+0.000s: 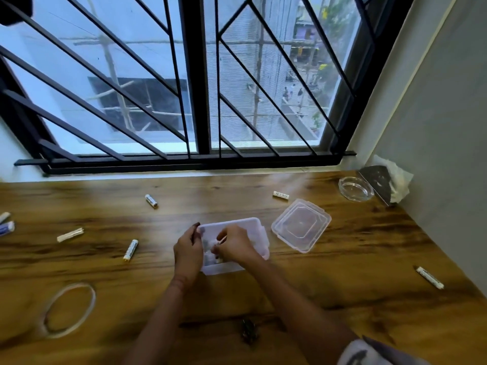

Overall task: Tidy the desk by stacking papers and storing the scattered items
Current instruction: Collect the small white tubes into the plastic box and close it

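Note:
A clear plastic box (253, 227) stands open at the middle of the wooden desk (342, 299). My left hand (187, 251) grips its left wall. My right hand (234, 243) is inside the box, fingers pinched on a small white item, likely a battery (220, 241). The box's lid (301, 224) lies flat just to the right. White batteries are scattered around: one at the back left (151, 200), one left of the box (131, 250), one at the back right (281, 195), one at the far right (430, 277).
A pale stick-shaped item (70, 235) and two more items (6, 225) lie at the left edge. A thin ring (69, 309) lies front left, a small dark clip (249, 330) near me. A glass ashtray (355, 188) and tissue holder (384, 184) stand in the back right corner by the barred window.

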Motion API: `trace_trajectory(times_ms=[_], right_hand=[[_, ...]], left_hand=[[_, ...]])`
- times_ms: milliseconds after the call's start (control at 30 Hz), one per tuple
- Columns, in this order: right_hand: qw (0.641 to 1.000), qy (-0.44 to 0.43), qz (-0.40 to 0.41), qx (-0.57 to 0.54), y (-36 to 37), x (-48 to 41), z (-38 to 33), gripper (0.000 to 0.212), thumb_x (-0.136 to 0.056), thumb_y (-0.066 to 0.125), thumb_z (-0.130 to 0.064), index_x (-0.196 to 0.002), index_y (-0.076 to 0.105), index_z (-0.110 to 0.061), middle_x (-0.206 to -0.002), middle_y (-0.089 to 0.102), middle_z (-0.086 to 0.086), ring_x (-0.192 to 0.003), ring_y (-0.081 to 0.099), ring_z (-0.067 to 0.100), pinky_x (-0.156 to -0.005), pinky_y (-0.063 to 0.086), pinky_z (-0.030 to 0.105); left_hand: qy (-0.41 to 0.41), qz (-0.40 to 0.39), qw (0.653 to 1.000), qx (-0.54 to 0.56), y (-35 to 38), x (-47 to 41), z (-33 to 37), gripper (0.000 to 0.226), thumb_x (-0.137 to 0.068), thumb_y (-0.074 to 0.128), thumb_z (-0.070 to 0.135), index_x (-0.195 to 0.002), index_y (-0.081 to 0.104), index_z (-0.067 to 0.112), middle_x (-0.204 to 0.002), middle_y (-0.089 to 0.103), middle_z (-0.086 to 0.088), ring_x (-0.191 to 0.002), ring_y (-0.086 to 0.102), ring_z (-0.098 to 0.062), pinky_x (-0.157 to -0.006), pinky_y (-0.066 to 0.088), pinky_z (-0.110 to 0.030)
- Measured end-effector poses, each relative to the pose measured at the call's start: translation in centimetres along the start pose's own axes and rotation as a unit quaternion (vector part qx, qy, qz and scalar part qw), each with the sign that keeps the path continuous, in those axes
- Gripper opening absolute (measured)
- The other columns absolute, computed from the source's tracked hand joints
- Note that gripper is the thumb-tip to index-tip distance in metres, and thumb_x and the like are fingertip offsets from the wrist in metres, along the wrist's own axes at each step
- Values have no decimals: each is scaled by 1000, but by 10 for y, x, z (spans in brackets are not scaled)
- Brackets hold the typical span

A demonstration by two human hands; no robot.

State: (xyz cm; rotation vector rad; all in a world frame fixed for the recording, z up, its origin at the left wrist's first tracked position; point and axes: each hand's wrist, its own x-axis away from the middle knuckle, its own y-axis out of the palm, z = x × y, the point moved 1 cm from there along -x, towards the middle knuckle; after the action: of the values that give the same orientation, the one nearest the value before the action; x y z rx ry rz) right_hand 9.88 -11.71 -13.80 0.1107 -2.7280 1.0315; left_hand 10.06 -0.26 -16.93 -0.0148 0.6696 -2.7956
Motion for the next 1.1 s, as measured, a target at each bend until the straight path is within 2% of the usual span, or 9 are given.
trace_trajectory(times_ms=[133,200,300,367,500,633,767,900,1100], right_hand=[[1000,-24,14,-4,-3,-6,7,30,-81,67,-11,-108,62,-2,-106,67,15,-98,63,24,-91,48,29],[994,-59,80,-53,-15,-7,6,22,-83,64,-9,-104,66,-3,-97,70,14,-88,66,22,-88,52,34],[970,-122,208,-41,-49,-16,4,17,-88,57,-7,-101,67,-4,-90,69,7,-82,63,14,-77,51,20],[957,-126,261,-3,-73,-33,12,17,-88,55,-4,-100,66,-1,-93,69,13,-85,64,20,-76,49,23],[968,-42,204,139,-100,-77,46,27,-87,52,-4,-114,57,1,-117,59,20,-108,54,31,-88,45,35],[962,-6,135,239,-106,-98,67,26,-89,43,-4,-115,49,1,-125,49,20,-112,47,34,-90,42,38],[942,-19,115,315,-105,-108,73,24,-91,39,-2,-111,53,-3,-118,57,17,-105,54,32,-84,45,38],[936,-33,144,319,-104,-113,73,19,-92,43,-4,-101,60,-6,-107,62,15,-95,59,27,-81,48,35],[958,-100,187,195,-93,-94,45,23,-87,53,0,-107,65,-4,-104,68,16,-92,63,29,-72,42,25]], left_hand=[[2,-6,1000,5,2,1,1,30,-96,44,13,-120,59,3,-119,63,-16,-109,58,-29,-89,43,-29],[0,2,1000,7,3,0,1,30,-96,44,13,-120,59,3,-120,63,-16,-110,58,-29,-88,43,-29],[-2,9,1000,10,4,0,2,30,-96,44,12,-119,60,3,-118,64,-16,-108,58,-29,-84,40,-26],[-8,12,1000,11,4,1,2,30,-96,44,15,-119,60,4,-117,65,-15,-107,59,-28,-85,42,-28],[-15,17,1000,21,5,2,1,30,-96,46,24,-115,63,9,-111,67,-10,-98,59,-23,-86,47,-34],[-19,30,999,37,2,6,3,28,-97,43,23,-108,65,9,-98,65,-3,-88,56,-15,-73,45,-25],[-98,167,981,1,-13,-1,-9,29,-96,43,21,-99,63,1,-82,61,-12,-77,54,-23,-67,39,-30],[-127,231,948,-178,-45,-17,-25,31,-87,55,12,-113,55,-3,-115,54,-25,-109,47,-40,-92,37,-46],[-201,166,915,-308,-74,-32,-39,45,-86,59,19,-120,46,-7,-128,43,-30,-115,40,-43,-96,34,-46]])
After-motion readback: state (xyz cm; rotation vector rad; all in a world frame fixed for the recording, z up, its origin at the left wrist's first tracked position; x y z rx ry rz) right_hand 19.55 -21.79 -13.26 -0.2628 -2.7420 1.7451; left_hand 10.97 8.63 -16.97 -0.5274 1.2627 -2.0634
